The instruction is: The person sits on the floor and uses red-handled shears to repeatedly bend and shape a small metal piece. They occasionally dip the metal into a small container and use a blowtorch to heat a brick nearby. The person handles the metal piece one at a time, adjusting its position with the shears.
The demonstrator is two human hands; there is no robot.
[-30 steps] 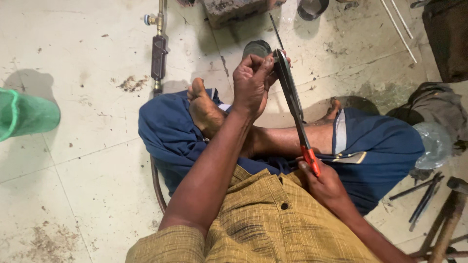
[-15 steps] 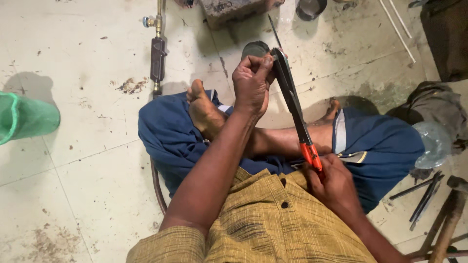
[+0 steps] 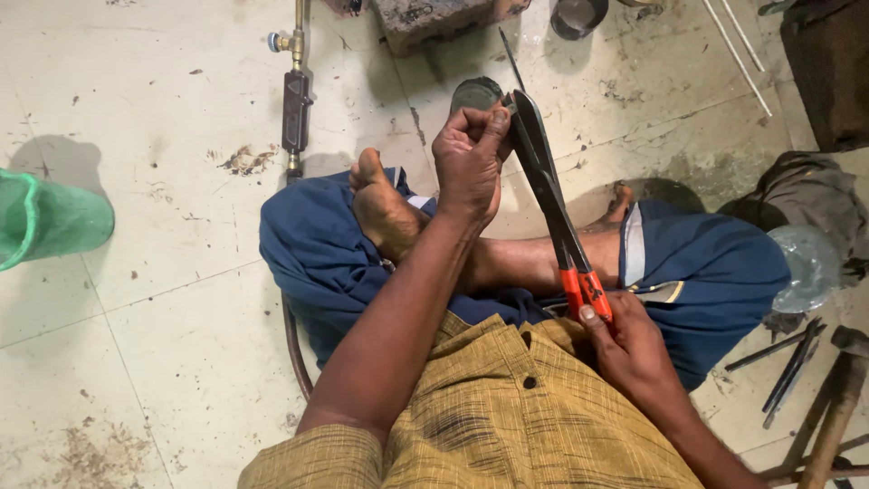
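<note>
My left hand (image 3: 471, 158) was curled into a pinch, fingertips pressed together on something small and hidden right at the far tip of the shears (image 3: 550, 195); I could not tell what the piece was. My right hand (image 3: 629, 349) was wrapped tight around the orange handles (image 3: 587, 294), near my lap, thumb lying over them. The shears ran as one long dark line between the two hands, handles near and to the right, closed blades pointing far and slightly left, their tip touching my left fingers. Below them lay my crossed legs in blue cloth (image 3: 715, 272), one bare foot (image 3: 380, 208) just left of my left wrist.

Farther out, a brass gas torch (image 3: 296, 100) lay on the tiled floor (image 3: 163, 272) to the far left, and a green plastic basket (image 3: 50, 222) sat at the left edge. A brick-like block (image 3: 434, 20) and a dark round tin (image 3: 579, 14) stood at the far side. On the right, near me, lay dark metal rods (image 3: 787, 362) and wooden handles (image 3: 828, 407).
</note>
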